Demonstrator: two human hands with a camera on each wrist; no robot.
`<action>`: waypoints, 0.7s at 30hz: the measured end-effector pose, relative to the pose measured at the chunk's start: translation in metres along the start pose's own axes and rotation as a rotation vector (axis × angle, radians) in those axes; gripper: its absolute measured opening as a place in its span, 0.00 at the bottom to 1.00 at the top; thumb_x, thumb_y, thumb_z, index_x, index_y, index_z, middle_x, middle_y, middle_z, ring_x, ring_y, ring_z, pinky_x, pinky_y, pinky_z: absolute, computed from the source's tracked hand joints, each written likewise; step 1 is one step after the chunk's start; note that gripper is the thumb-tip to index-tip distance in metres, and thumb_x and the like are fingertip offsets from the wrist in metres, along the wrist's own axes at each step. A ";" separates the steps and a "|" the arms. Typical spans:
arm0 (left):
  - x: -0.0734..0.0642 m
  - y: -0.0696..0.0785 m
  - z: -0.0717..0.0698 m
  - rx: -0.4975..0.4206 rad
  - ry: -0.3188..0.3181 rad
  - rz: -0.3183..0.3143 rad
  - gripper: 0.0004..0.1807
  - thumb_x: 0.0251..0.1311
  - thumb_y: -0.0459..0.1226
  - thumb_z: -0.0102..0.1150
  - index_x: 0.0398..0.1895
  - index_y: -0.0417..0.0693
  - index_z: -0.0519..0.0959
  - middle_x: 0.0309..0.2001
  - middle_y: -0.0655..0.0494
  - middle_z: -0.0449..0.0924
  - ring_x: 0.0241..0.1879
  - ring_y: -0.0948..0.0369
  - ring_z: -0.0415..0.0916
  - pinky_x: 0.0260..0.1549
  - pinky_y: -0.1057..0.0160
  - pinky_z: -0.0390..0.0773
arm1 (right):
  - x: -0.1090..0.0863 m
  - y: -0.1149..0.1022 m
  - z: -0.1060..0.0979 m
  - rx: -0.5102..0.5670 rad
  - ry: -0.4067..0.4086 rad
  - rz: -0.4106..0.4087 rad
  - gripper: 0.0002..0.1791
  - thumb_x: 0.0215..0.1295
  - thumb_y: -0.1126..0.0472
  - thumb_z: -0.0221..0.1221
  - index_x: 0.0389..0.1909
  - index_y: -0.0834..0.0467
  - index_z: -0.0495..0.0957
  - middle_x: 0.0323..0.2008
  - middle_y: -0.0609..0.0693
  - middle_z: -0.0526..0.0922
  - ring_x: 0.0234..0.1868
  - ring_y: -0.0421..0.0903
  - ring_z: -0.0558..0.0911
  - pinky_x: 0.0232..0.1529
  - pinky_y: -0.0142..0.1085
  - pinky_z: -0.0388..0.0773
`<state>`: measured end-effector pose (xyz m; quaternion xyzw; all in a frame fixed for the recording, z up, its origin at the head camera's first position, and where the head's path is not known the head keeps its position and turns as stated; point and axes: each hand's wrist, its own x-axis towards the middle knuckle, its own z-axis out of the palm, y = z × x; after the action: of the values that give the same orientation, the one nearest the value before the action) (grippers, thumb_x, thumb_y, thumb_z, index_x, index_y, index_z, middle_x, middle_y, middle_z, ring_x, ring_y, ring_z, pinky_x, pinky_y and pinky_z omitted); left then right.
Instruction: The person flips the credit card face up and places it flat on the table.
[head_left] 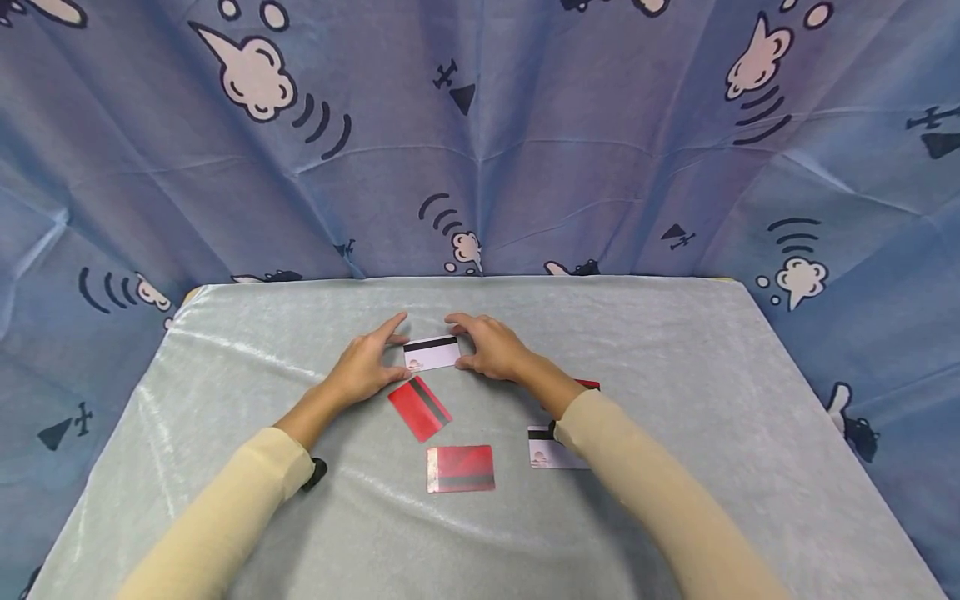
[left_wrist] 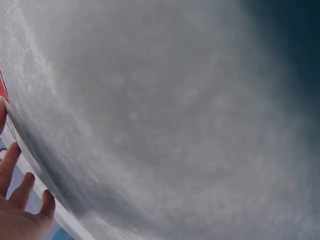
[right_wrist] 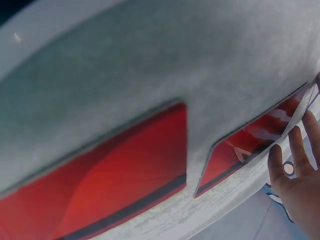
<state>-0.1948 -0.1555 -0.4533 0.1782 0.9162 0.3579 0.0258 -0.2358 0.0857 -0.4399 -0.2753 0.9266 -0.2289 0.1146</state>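
Observation:
In the head view, a white card [head_left: 431, 355] with a black stripe lies flat between both hands. My left hand [head_left: 362, 364] is at its left end, thumb by the lower left corner and index finger spread upward. On the other side, my right hand [head_left: 491, 346] has its thumb at the right edge and its fingers by the upper corner. The left wrist view shows spread fingers [left_wrist: 22, 192]; the right wrist view shows fingers [right_wrist: 300, 152] beside a red card [right_wrist: 250, 135]. A striped red card [head_left: 420, 409] lies just below the left thumb.
Another red card [head_left: 461, 468] lies nearer the front. Under the right forearm is a partly covered white card [head_left: 547, 452]; a red card [head_left: 588, 384] peeks out behind that wrist. A silvery cloth covers the table [head_left: 262, 333], and a patterned blue curtain [head_left: 555, 183] hangs behind.

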 end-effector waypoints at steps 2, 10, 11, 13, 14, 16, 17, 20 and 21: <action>0.000 0.000 0.000 0.005 0.001 0.003 0.51 0.49 0.31 0.76 0.76 0.41 0.58 0.56 0.45 0.82 0.65 0.45 0.70 0.62 0.43 0.66 | 0.000 0.000 -0.001 -0.004 -0.002 0.002 0.40 0.56 0.61 0.73 0.70 0.56 0.67 0.59 0.49 0.81 0.63 0.52 0.75 0.65 0.47 0.66; 0.000 -0.001 0.000 0.016 -0.003 0.005 0.50 0.50 0.33 0.76 0.76 0.43 0.59 0.56 0.46 0.82 0.64 0.45 0.70 0.63 0.44 0.66 | -0.002 0.000 0.000 -0.013 0.016 -0.006 0.40 0.56 0.61 0.73 0.69 0.56 0.68 0.58 0.49 0.82 0.62 0.51 0.75 0.65 0.46 0.67; 0.000 -0.001 0.000 0.016 -0.005 0.009 0.50 0.50 0.32 0.76 0.76 0.42 0.59 0.56 0.46 0.82 0.64 0.45 0.70 0.63 0.44 0.66 | -0.002 0.000 0.000 -0.012 0.015 -0.003 0.40 0.56 0.61 0.73 0.69 0.56 0.68 0.58 0.49 0.82 0.62 0.51 0.75 0.65 0.46 0.67; 0.000 -0.001 0.000 0.018 -0.008 0.018 0.50 0.50 0.32 0.76 0.76 0.42 0.59 0.56 0.46 0.82 0.64 0.45 0.71 0.62 0.44 0.67 | -0.002 0.000 0.000 -0.010 0.016 0.000 0.40 0.56 0.61 0.73 0.69 0.56 0.68 0.58 0.49 0.82 0.62 0.51 0.75 0.65 0.46 0.67; 0.001 -0.001 0.000 0.018 -0.010 0.019 0.50 0.50 0.32 0.76 0.76 0.43 0.59 0.56 0.46 0.82 0.64 0.46 0.71 0.62 0.45 0.67 | -0.002 0.000 0.000 -0.012 0.015 -0.001 0.40 0.56 0.61 0.73 0.69 0.56 0.68 0.58 0.49 0.82 0.62 0.51 0.75 0.65 0.46 0.67; 0.001 -0.002 0.001 0.018 -0.013 0.026 0.50 0.51 0.32 0.76 0.76 0.42 0.58 0.56 0.46 0.81 0.64 0.46 0.71 0.62 0.45 0.67 | -0.002 0.000 0.001 -0.013 0.017 -0.002 0.39 0.56 0.61 0.73 0.69 0.56 0.68 0.58 0.49 0.82 0.62 0.51 0.75 0.65 0.46 0.67; 0.001 -0.002 0.001 0.016 -0.015 0.029 0.50 0.51 0.32 0.75 0.76 0.42 0.58 0.56 0.46 0.81 0.64 0.46 0.71 0.62 0.45 0.67 | -0.002 0.000 0.001 -0.012 0.018 -0.003 0.39 0.56 0.61 0.73 0.69 0.57 0.68 0.58 0.49 0.82 0.62 0.51 0.75 0.65 0.46 0.67; 0.001 -0.002 0.001 0.008 -0.021 0.028 0.50 0.52 0.32 0.75 0.77 0.43 0.57 0.57 0.45 0.81 0.64 0.46 0.71 0.62 0.44 0.67 | -0.002 -0.001 0.000 -0.015 0.019 -0.008 0.39 0.56 0.61 0.73 0.69 0.57 0.68 0.58 0.49 0.82 0.62 0.52 0.75 0.65 0.46 0.67; 0.001 -0.002 0.001 0.004 -0.024 0.026 0.50 0.52 0.32 0.74 0.77 0.43 0.56 0.57 0.45 0.81 0.64 0.46 0.70 0.62 0.44 0.67 | -0.002 -0.001 0.000 -0.013 0.019 -0.008 0.39 0.56 0.61 0.73 0.69 0.57 0.68 0.58 0.49 0.82 0.62 0.52 0.75 0.65 0.46 0.67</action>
<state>-0.1961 -0.1564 -0.4554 0.1947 0.9142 0.3540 0.0317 -0.2339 0.0858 -0.4395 -0.2777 0.9280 -0.2259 0.1033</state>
